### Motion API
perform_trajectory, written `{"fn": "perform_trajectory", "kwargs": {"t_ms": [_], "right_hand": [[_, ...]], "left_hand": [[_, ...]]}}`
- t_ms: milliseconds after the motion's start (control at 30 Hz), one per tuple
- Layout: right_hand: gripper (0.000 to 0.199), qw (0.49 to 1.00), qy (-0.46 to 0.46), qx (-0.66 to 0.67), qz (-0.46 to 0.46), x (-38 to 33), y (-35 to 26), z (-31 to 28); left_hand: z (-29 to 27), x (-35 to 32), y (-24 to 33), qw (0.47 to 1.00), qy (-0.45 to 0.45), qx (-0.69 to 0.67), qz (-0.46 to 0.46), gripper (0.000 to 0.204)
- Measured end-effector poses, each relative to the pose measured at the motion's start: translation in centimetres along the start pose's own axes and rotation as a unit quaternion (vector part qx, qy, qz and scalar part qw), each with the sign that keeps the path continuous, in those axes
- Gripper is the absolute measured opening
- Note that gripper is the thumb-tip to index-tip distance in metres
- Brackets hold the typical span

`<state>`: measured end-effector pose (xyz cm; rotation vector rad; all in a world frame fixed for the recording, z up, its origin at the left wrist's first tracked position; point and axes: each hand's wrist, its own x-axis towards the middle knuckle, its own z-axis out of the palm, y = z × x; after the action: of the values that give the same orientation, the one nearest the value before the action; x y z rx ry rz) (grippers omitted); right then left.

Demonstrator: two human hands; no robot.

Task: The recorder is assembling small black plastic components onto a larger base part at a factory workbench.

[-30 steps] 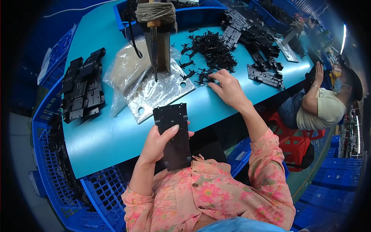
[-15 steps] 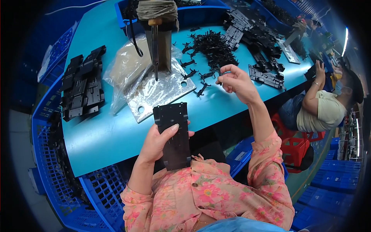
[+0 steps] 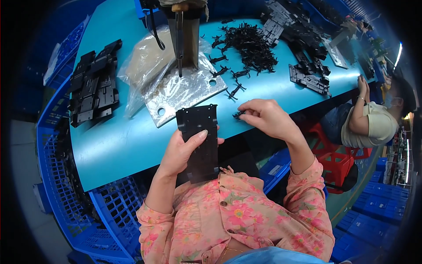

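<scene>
Teal tabletop [image 3: 118, 145]: bears a metal base plate [image 3: 184, 94] with upright post, a stack of black panels [image 3: 94, 88] far left, a heap of small black clips [image 3: 252, 42]. Black plastic panel [image 3: 200, 143]: held upright over the near edge, left hand [image 3: 180, 152] fingers clamped round it, face presented for fitting. Single black clip [image 3: 239, 115]: pinched between right hand [image 3: 268, 119] fingers, just beside the panel's top corner

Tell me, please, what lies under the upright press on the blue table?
The press stands on a grey metal base plate with two holes, partly over a clear plastic bag. The table beneath the plate is covered.
</scene>
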<state>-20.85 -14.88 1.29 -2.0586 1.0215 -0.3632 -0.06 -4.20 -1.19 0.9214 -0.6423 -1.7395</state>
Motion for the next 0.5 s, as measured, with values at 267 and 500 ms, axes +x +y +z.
{"fn": "perform_trajectory", "kwargs": {"t_ms": [267, 500], "right_hand": [[0.017, 0.972, 0.091, -0.174, -0.128, 0.4, 0.9, 1.1], [0.017, 0.961, 0.093, -0.213, -0.153, 0.5, 1.1, 1.2]], "left_hand": [[-0.2, 0.0, -0.4, 1.0, -0.005, 0.015, 0.024, 0.035], [-0.1, -0.1, -0.2, 1.0, -0.001, 0.008, 0.021, 0.035]]}}
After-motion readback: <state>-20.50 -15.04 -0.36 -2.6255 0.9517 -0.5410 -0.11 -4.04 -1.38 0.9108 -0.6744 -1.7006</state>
